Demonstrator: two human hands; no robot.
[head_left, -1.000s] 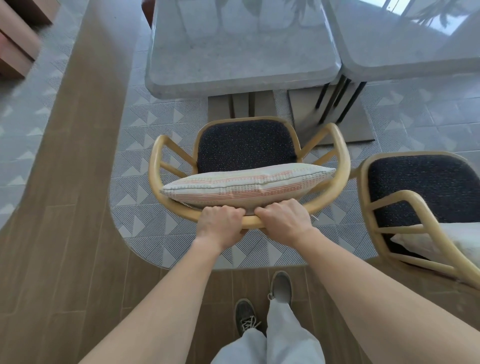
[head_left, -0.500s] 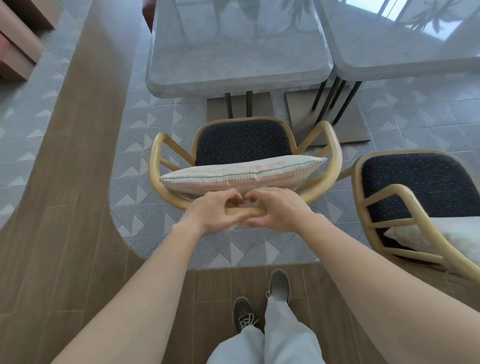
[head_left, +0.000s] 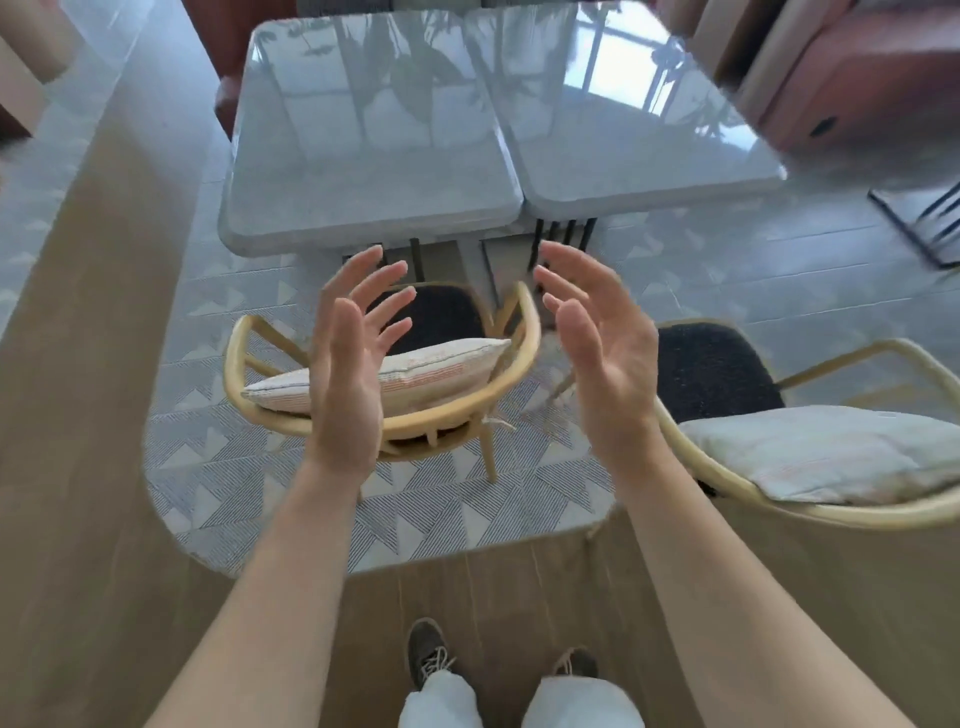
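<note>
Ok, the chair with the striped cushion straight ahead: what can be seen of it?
The chair has a pale curved wooden frame, one rail forming back and arms, and a dark speckled padded seat. A striped cushion rests against the back rail. It stands upright on patterned floor tiles, facing the grey table. The left hand and right hand are raised open before it, holding nothing.

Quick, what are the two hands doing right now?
Left hand: open, fingers spread, holding nothing.
Right hand: open, fingers spread, holding nothing.
</note>
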